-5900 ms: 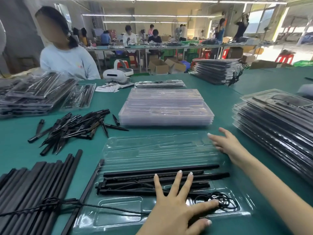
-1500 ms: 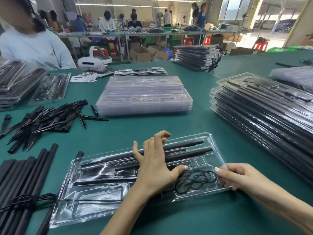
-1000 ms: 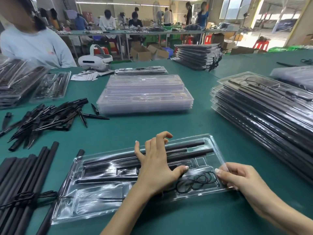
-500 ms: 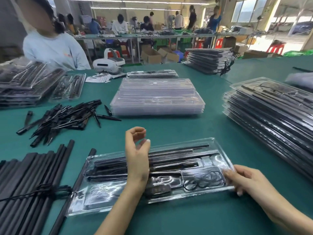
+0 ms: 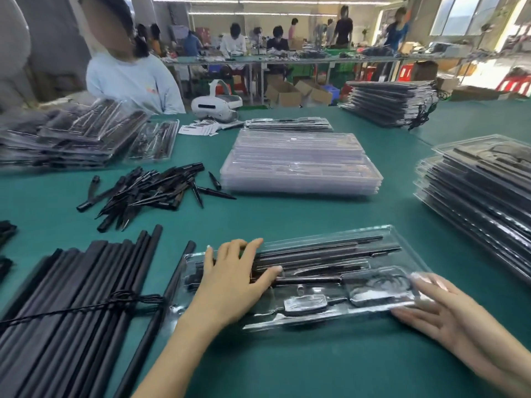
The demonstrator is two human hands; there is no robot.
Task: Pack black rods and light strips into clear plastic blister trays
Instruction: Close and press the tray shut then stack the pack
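We see our left hand [image 5: 235, 278] lying flat with straight fingers on the left part of the closed clear blister tray [image 5: 330, 245], which sits on the green counter [image 5: 287, 216] right before us and holds black rods [image 5: 330, 251] and a coiled cable. Our right hand [image 5: 442, 314] has relaxed fingers touching the tray's right end, blurred. No brand, label or writing is readable, not even on the white leaflets [image 5: 198, 129] by the white headset [image 5: 217, 106].
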